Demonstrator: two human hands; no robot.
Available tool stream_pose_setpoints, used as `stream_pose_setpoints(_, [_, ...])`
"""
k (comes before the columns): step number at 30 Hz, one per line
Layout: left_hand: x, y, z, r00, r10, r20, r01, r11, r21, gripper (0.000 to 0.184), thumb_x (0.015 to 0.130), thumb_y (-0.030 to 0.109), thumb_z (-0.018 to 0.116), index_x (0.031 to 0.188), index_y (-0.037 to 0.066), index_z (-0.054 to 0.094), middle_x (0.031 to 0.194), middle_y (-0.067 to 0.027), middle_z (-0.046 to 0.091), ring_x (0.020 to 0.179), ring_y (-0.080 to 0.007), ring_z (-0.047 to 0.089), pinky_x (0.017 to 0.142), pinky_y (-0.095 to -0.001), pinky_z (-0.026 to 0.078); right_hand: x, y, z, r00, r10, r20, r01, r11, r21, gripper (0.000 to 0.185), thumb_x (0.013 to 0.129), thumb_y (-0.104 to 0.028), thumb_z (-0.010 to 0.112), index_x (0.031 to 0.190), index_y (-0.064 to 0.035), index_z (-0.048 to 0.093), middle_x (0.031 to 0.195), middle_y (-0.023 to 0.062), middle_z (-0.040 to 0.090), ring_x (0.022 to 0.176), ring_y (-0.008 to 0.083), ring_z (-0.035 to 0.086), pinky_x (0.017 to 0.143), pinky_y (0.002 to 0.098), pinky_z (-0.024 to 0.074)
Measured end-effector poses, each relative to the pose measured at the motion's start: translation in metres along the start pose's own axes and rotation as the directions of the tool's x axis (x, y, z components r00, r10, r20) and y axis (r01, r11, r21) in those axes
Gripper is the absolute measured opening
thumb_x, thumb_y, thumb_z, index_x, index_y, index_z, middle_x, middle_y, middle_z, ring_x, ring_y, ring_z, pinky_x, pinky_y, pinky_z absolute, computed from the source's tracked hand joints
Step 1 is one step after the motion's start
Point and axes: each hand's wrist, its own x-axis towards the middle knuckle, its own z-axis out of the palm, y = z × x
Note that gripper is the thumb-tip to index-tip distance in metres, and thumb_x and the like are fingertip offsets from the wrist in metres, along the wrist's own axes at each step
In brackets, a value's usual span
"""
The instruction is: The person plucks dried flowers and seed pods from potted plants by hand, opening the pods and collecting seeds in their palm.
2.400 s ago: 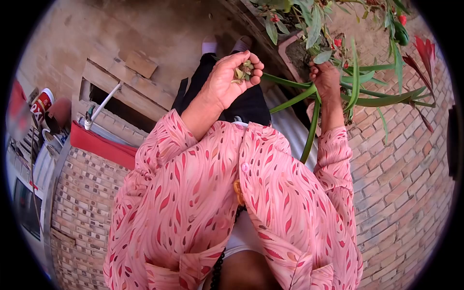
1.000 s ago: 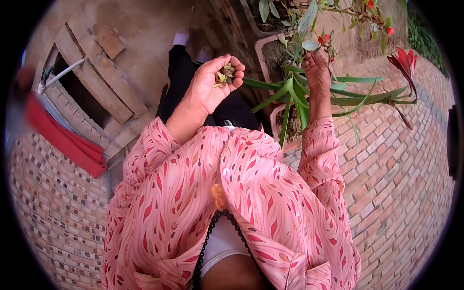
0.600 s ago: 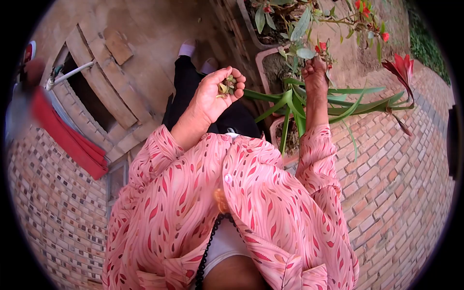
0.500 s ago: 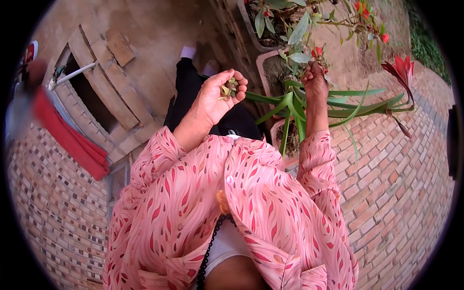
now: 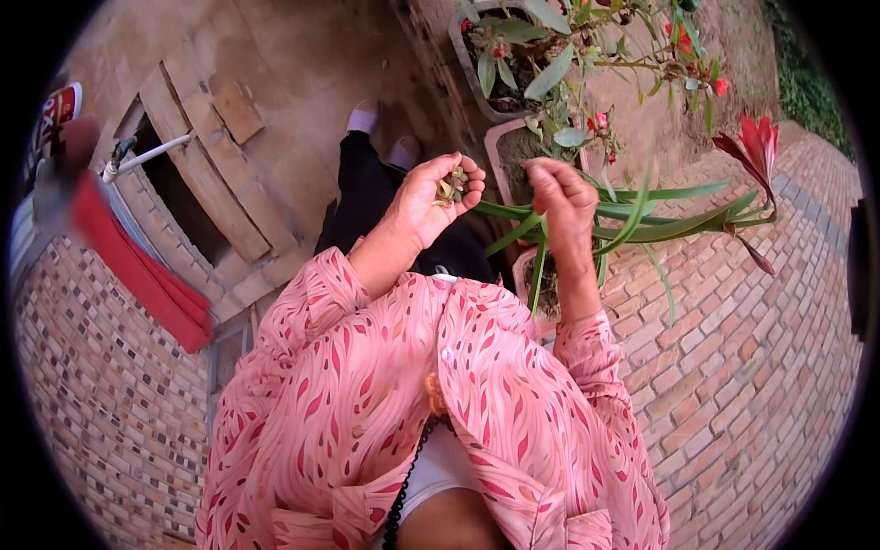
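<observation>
My left hand [image 5: 417, 206] is cupped with its fingers curled around a small clump of green and yellowish plucked leaves [image 5: 450, 187]. To its right, my right hand [image 5: 566, 203] is closed in a pinch over the long strap leaves [image 5: 674, 226] of a potted plant. Whatever is between those fingertips, if anything, is too small to make out. Just beyond the right hand stands a leafy plant with small red flowers [image 5: 600, 121], apart from the fingers.
Rectangular planters [image 5: 502, 151] line the right side. A large red trumpet-shaped flower [image 5: 759, 151] leans out over brick paving [image 5: 724, 357]. On the left are a white pipe [image 5: 151, 154], an opening edged with wooden boards [image 5: 197, 156] and a red cloth [image 5: 137, 261].
My right hand has pulled back from the red-flowered plant, down and toward the left hand. The left hand has shifted slightly right, still holding the leaves.
</observation>
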Motion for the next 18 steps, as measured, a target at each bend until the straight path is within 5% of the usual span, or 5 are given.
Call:
stream_pose_setpoints(3, [0.006,-0.001,0.0,1.0,-0.006,0.01,0.007,1.0,-0.028,0.018,0.086,0.02,0.051,0.087,0.004,0.057,0.081,-0.0073,0.06,0.073,-0.0172,0.058,0.068,-0.0295,0.048,-0.009,-0.018,0.036,0.914,-0.364,0.177,0.397,0.893,-0.212,0.017,0.073,-0.002,0.063,0.09,-0.0006,0.061,0.071,0.0081,0.057,0.064,0.0188,0.056,0.056,0.0275,0.0447])
stream_pose_setpoints(5, [0.012,-0.001,-0.006,0.996,-0.025,0.089,0.032,0.996,-0.087,0.017,0.086,0.02,0.052,0.087,0.004,0.057,0.081,-0.0062,0.059,0.074,-0.0165,0.058,0.068,-0.0291,0.048,-0.01,-0.019,0.05,0.88,-0.421,0.219,0.471,0.832,-0.293,0.026,0.07,-0.002,0.065,0.095,-0.0017,0.06,0.071,0.011,0.054,0.062,0.0226,0.055,0.056,0.0304,0.045])
stream_pose_setpoints(14, [0.003,0.007,-0.005,0.998,0.067,0.0,-0.066,0.993,-0.099,0.019,0.085,0.022,0.052,0.081,0.005,0.056,0.077,-0.0074,0.059,0.071,-0.0164,0.057,0.063,-0.0299,0.048,0.003,-0.03,0.045,0.871,-0.441,0.218,0.49,0.817,-0.303,0.017,0.076,-0.004,0.061,0.093,-0.0027,0.058,0.071,0.0092,0.055,0.059,0.0207,0.054,0.054,0.0289,0.0436])
stream_pose_setpoints(17, [0.006,0.007,-0.01,0.997,0.067,0.028,-0.063,0.992,-0.112,0.019,0.087,0.022,0.051,0.08,0.005,0.054,0.079,-0.0077,0.058,0.07,-0.017,0.056,0.062,-0.0275,0.047,0.013,-0.038,0.04,0.93,-0.306,0.203,0.358,0.878,-0.317,0.017,0.077,-0.002,0.06,0.094,-0.0022,0.057,0.069,0.0079,0.055,0.056,0.0155,0.052,0.052,0.0267,0.0423])
stream_pose_setpoints(18, [0.005,0.007,-0.008,0.998,0.06,0.024,-0.057,0.99,-0.127,0.02,0.087,0.022,0.051,0.078,0.005,0.053,0.078,-0.0077,0.057,0.069,-0.0163,0.055,0.061,-0.0267,0.046,0.017,-0.041,0.042,0.967,-0.162,0.194,0.2,0.961,-0.191,0.014,0.081,-0.004,0.056,0.095,-0.0008,0.057,0.068,0.0043,0.055,0.053,0.0091,0.048,0.049,0.0223,0.0401])
